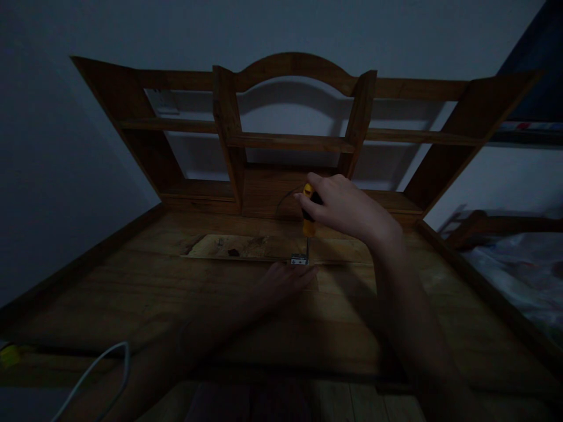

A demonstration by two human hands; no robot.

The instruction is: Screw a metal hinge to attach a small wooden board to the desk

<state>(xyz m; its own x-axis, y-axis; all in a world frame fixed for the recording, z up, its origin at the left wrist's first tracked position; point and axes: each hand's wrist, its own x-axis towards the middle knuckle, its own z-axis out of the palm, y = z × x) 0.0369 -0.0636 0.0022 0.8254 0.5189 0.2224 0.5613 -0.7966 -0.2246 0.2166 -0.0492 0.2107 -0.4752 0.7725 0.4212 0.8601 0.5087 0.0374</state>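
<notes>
In dim light my right hand (341, 206) is wrapped round the yellow and black handle of a screwdriver (308, 220), held upright with its tip down on a small metal hinge (299, 259). The hinge lies at the edge of a paler, rough wooden strip (246, 247) set into the desk top (176, 293). My left hand (284, 281) rests flat on the desk just in front of the hinge, fingertips at its near side, steadying it.
A wooden hutch with shelves and an arched top (294, 64) stands at the back of the desk against a white wall. A white cable (94, 366) loops at the lower left beside a small yellow object (9, 354). A bed with pale bedding (519, 275) lies at the right.
</notes>
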